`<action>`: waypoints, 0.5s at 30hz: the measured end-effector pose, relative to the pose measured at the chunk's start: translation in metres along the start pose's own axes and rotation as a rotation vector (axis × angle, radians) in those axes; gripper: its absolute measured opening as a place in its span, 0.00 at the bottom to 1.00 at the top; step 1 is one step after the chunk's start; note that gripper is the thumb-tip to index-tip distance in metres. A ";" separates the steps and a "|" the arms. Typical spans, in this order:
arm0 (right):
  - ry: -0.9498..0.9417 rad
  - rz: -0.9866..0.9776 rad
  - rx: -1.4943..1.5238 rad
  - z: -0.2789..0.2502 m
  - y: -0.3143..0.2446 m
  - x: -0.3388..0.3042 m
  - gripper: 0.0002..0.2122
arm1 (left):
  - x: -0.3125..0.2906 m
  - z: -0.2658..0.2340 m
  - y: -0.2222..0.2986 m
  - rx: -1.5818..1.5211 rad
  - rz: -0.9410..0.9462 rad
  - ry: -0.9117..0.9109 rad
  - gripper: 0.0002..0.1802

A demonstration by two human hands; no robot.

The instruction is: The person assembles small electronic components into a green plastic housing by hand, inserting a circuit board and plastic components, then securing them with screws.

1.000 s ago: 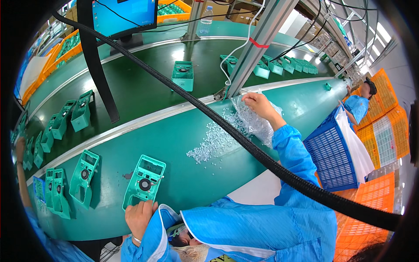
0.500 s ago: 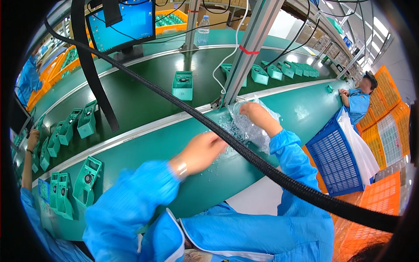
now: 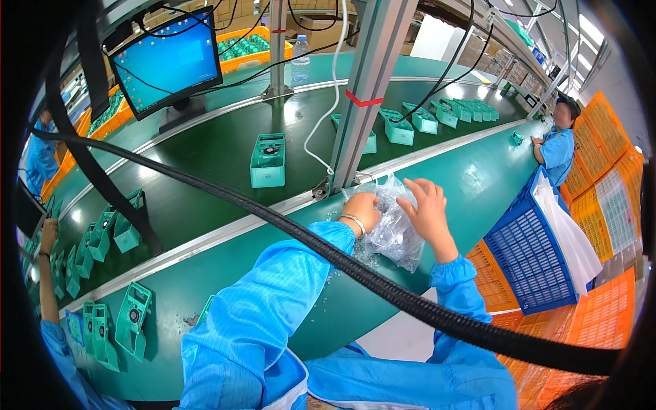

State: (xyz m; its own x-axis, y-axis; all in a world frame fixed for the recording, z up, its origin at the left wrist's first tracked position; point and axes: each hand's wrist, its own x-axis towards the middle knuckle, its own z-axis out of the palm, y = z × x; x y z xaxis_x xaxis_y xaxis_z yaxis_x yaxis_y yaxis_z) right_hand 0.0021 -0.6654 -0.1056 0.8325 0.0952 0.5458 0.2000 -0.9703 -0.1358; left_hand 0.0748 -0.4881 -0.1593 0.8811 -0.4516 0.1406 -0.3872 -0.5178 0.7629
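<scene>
A clear plastic bag (image 3: 400,239) with small pale pieces in it lies on the green bench below the metal post. My left hand (image 3: 362,210) is at its left side, fingers curled in against the plastic; the fingertips are partly hidden. Over the bag's right edge is my right hand (image 3: 428,213), its fingers spread and bent, with nothing seen in them. Tiny clear bits are scattered on the bench beside and below the bag. A green plastic housing (image 3: 133,320) with a round black part lies to the left, beyond my left sleeve.
A black braided hose (image 3: 273,219) crosses the view in front of my arms. The belt (image 3: 198,167) carries several green housings. A metal post (image 3: 369,89) rises behind the bag. Blue crate (image 3: 529,246) at right; one co-worker's hand (image 3: 49,236) at far left, another person (image 3: 560,147) at far right.
My left hand has moved right, from the scattered bits to the bag. My right hand's fingers have spread, and the view has shifted slightly.
</scene>
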 end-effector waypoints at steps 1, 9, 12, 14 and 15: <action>-0.042 0.106 0.015 0.010 0.007 -0.009 0.17 | 0.004 0.004 0.007 -0.001 0.010 -0.007 0.19; -0.052 0.200 0.407 0.050 -0.002 0.000 0.14 | 0.008 0.026 0.000 -0.037 -0.116 0.139 0.24; 0.011 0.243 0.492 0.053 0.022 -0.008 0.11 | 0.021 0.051 0.017 -0.217 -0.204 0.151 0.19; 0.040 0.261 0.556 0.059 0.018 -0.005 0.11 | 0.032 0.069 0.009 -0.314 -0.273 0.310 0.17; 0.055 0.272 0.533 0.053 0.040 -0.015 0.11 | 0.039 0.073 0.030 -0.363 -0.336 0.125 0.18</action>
State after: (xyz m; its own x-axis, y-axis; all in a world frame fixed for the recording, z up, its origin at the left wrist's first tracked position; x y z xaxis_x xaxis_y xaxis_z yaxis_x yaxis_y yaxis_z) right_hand 0.0249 -0.6939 -0.1626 0.8648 -0.1664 0.4738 0.2273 -0.7117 -0.6647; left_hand 0.0777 -0.5745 -0.1766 0.9751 -0.2017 -0.0927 0.0230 -0.3238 0.9458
